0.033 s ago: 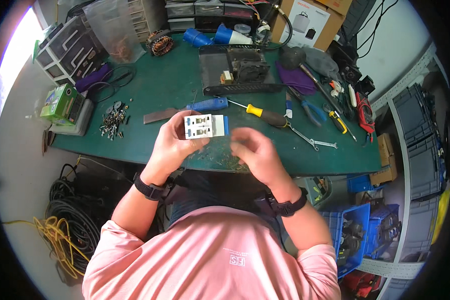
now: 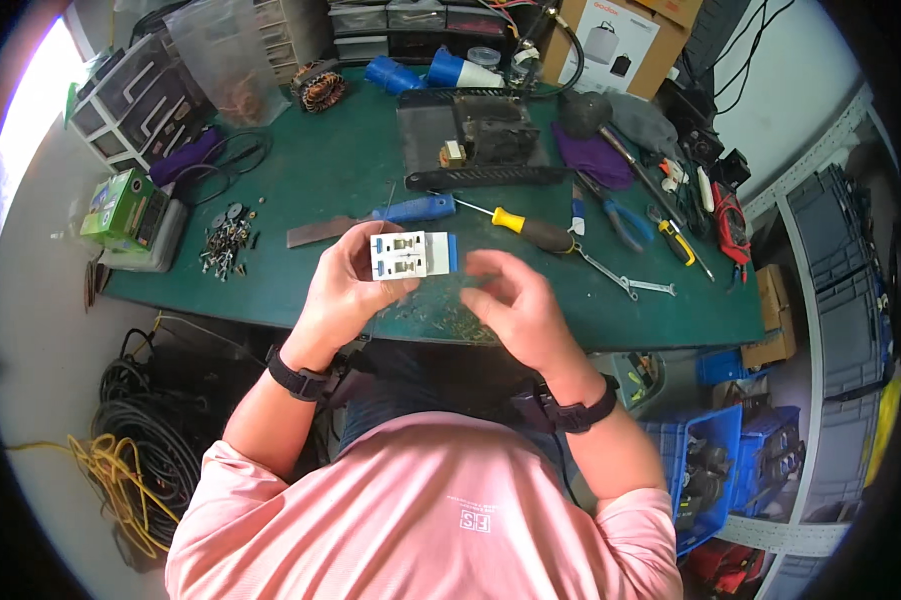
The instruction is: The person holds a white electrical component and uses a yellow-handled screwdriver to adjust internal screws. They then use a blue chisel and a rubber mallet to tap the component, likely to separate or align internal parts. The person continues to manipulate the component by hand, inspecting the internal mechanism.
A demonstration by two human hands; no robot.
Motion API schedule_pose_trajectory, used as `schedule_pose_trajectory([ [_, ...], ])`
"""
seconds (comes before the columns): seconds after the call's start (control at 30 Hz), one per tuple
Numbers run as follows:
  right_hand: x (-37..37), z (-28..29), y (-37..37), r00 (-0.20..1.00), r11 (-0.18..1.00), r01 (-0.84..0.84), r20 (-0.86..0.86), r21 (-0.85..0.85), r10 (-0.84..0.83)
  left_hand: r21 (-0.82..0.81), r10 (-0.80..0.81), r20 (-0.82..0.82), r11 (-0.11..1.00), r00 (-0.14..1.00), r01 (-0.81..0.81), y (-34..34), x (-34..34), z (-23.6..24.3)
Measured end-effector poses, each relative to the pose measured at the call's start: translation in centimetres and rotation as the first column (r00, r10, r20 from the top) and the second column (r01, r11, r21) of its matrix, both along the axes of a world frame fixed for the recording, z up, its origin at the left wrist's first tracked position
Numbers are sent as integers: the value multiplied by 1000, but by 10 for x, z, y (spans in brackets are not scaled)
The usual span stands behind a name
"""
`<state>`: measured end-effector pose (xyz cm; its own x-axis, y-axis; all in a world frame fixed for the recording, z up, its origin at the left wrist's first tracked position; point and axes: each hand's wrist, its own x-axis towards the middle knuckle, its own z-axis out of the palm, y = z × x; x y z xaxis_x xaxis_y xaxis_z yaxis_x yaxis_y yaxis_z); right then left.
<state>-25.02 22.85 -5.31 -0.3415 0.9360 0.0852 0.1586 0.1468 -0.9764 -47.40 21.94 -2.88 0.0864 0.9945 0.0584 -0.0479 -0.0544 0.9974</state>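
My left hand [image 2: 349,282] is closed around a white two-pole circuit breaker [image 2: 399,256], thumb at its near edge and fingers behind it. Two metal terminals show on its upturned face, and blue trim marks its right end. Just right of that end is my right hand [image 2: 516,308], its fingers loosely bent and the thumb apart from them. No object can be made out in it. Beyond the breaker lies a blue-handled scraper [image 2: 411,209]; a yellow-and-black screwdriver [image 2: 534,231] rests to its right.
Screws and washers [image 2: 229,240] form a pile on the green bench [image 2: 316,165]. A black metal housing [image 2: 481,140] stands at the back. Wrenches [image 2: 626,282], pliers [image 2: 623,222] and a red multimeter [image 2: 731,225] lie to the right. Blue crates [image 2: 706,440] sit below.
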Motion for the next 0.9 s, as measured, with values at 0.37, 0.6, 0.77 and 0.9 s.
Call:
schedule_pose_trajectory([
  [0.37,-10,30,-9,977,869,-37,200,493,-72,14,-129,-138,991,982,132,-3,8,-7],
  [0.6,-12,31,-11,972,799,-35,207,600,-113,96,-60,-281,991,958,90,0,6,-13],
  [0.77,-13,30,-11,979,792,-12,168,610,-115,161,18,-387,986,922,48,3,0,-20],
  [0.9,-13,26,-11,984,803,20,130,596,-121,120,8,-408,992,913,45,3,1,-15],
])
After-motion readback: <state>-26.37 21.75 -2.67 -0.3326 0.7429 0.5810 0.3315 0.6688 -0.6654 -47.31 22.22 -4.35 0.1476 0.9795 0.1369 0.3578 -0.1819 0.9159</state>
